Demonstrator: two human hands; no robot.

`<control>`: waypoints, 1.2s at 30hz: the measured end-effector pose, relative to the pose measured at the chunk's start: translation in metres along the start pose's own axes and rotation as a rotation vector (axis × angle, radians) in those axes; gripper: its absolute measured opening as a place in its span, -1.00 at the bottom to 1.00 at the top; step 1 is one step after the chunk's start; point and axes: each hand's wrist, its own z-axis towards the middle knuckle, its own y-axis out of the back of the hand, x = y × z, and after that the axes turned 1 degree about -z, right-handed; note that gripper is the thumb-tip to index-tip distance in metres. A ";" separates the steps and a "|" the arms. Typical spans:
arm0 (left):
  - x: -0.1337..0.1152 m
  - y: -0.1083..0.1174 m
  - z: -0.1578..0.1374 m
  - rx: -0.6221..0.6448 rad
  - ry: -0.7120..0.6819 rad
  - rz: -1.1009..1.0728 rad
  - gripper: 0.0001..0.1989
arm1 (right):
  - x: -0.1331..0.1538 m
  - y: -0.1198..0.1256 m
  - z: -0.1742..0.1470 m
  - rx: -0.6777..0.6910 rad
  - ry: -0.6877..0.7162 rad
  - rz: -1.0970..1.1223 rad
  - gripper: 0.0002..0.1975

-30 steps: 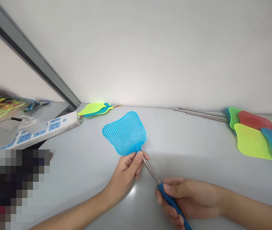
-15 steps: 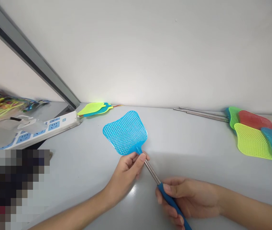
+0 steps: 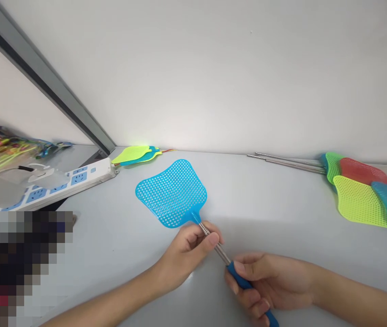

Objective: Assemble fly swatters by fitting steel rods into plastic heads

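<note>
A blue fly swatter (image 3: 174, 193) with a perforated head, a metal telescopic shaft and a darker blue grip is held above the grey table, head toward the far left. My left hand (image 3: 193, 250) is closed round the metal shaft just below the head, thumb on top. Lower down, my right hand (image 3: 261, 281) wraps the blue grip, its thumb near where the shaft enters. The grip's end runs toward the bottom edge of the view.
At the right lie several swatters, among them a yellow swatter head (image 3: 361, 200) and a red swatter head (image 3: 363, 170), beside thin metal rods (image 3: 288, 164). Leaf-shaped swatters (image 3: 135, 155) rest by the wall. A power strip (image 3: 87, 177) and bagged goods (image 3: 2, 145) are left.
My left hand has slid down the shaft, away from the swatter head and closer to my right hand. The head has shifted slightly left; my right hand still grips the handle.
</note>
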 end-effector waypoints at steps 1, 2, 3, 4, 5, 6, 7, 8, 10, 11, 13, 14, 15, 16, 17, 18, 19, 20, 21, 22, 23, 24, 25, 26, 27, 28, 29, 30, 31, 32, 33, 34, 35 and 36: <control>0.001 0.000 0.000 -0.001 0.012 -0.005 -0.75 | 0.000 0.000 0.000 0.001 -0.006 0.006 -0.74; 0.001 0.000 0.000 -0.007 0.018 -0.010 -0.74 | 0.000 0.000 0.000 0.001 -0.007 0.013 -0.73; 0.002 0.000 0.001 -0.014 0.023 -0.012 -0.74 | 0.000 0.000 -0.001 0.001 -0.004 0.017 -0.72; 0.002 -0.001 0.001 -0.019 0.027 -0.011 -0.74 | 0.000 0.000 -0.001 0.000 0.000 0.020 -0.72; 0.002 -0.001 0.001 -0.024 0.029 -0.007 -0.73 | 0.000 -0.001 -0.001 -0.002 0.004 0.019 -0.71; 0.002 -0.001 0.001 -0.029 0.027 -0.003 -0.73 | 0.000 -0.001 -0.001 -0.004 0.005 0.019 -0.71; 0.002 -0.001 0.002 -0.031 0.026 0.000 -0.73 | 0.000 -0.001 0.000 -0.005 0.003 0.018 -0.71; 0.002 -0.001 0.002 -0.031 0.028 0.001 -0.73 | 0.000 -0.001 0.000 -0.005 0.001 0.016 -0.71; 0.002 -0.001 0.002 -0.030 0.036 0.004 -0.72 | 0.000 -0.001 0.000 -0.005 0.001 0.011 -0.71; 0.003 -0.001 0.002 -0.029 0.040 0.006 -0.72 | 0.001 -0.001 0.000 -0.005 0.004 0.007 -0.72; 0.003 -0.001 0.002 -0.030 0.039 0.005 -0.71 | 0.001 -0.001 0.000 -0.008 0.008 -0.002 -0.74; 0.003 -0.001 0.003 -0.028 0.034 0.002 -0.71 | 0.001 -0.002 0.000 -0.011 0.010 -0.004 -0.75; 0.003 -0.001 0.003 -0.026 0.027 0.001 -0.70 | 0.001 -0.002 0.000 -0.014 0.014 -0.005 -0.76; 0.002 -0.001 0.003 -0.024 0.021 -0.001 -0.69 | 0.001 -0.002 0.000 -0.016 0.018 -0.008 -0.77; 0.002 0.000 0.003 -0.022 0.018 -0.002 -0.69 | 0.000 -0.002 0.000 -0.017 0.023 -0.012 -0.78; 0.001 0.000 0.003 -0.020 0.016 -0.003 -0.68 | 0.000 -0.002 0.000 -0.018 0.029 -0.017 -0.79; 0.001 0.000 0.003 -0.019 0.013 -0.007 -0.68 | 0.000 -0.002 0.000 -0.017 0.032 -0.023 -0.80; 0.001 0.000 0.002 -0.020 0.008 -0.014 -0.67 | -0.001 -0.002 0.000 -0.019 0.039 -0.026 -0.82; 0.000 0.001 0.002 -0.022 0.005 -0.024 -0.67 | -0.002 -0.002 0.000 -0.023 0.047 -0.028 -0.82; 0.000 0.002 0.001 -0.026 0.006 -0.035 -0.68 | -0.002 -0.002 0.000 -0.026 0.055 -0.028 -0.83; 0.000 0.003 0.000 -0.034 0.004 -0.048 -0.68 | -0.003 -0.002 0.001 -0.029 0.065 -0.026 -0.83; 0.000 0.005 0.000 -0.050 -0.004 -0.067 -0.69 | -0.003 -0.002 0.001 -0.032 0.076 -0.026 -0.83; 0.001 0.007 -0.001 -0.074 -0.027 -0.098 -0.70 | -0.004 -0.002 0.002 -0.034 0.088 -0.025 -0.82; 0.000 0.009 -0.001 -0.104 -0.064 -0.141 -0.70 | -0.004 -0.002 0.003 -0.036 0.107 -0.026 -0.83; -0.001 0.012 -0.001 -0.143 -0.110 -0.200 -0.71 | -0.005 -0.002 0.003 -0.036 0.124 -0.027 -0.83; -0.003 0.015 0.000 -0.192 -0.164 -0.270 -0.72 | -0.005 -0.002 0.004 -0.036 0.144 -0.028 -0.83; -0.006 0.018 0.000 -0.246 -0.204 -0.343 -0.72 | -0.005 -0.003 0.004 -0.037 0.161 -0.030 -0.83; -0.011 0.022 0.001 -0.315 -0.226 -0.414 -0.71 | -0.005 -0.003 0.005 -0.037 0.171 -0.033 -0.83; -0.016 0.025 0.002 -0.395 -0.244 -0.475 -0.68 | -0.005 -0.003 0.005 -0.037 0.173 -0.037 -0.83; -0.022 0.029 0.002 -0.462 -0.246 -0.514 -0.64 | -0.005 -0.003 0.005 -0.039 0.172 -0.042 -0.82; -0.028 0.032 0.003 -0.529 -0.266 -0.534 -0.61 | -0.005 -0.003 0.005 -0.041 0.169 -0.047 -0.83; -0.034 0.036 0.004 -0.553 -0.269 -0.528 -0.62 | -0.005 -0.003 0.006 -0.042 0.166 -0.055 -0.83; -0.039 0.039 0.005 -0.577 -0.272 -0.502 -0.63 | -0.005 -0.003 0.006 -0.042 0.164 -0.061 -0.82; -0.043 0.042 0.005 -0.597 -0.280 -0.473 -0.64 | -0.005 -0.003 0.006 -0.042 0.162 -0.067 -0.82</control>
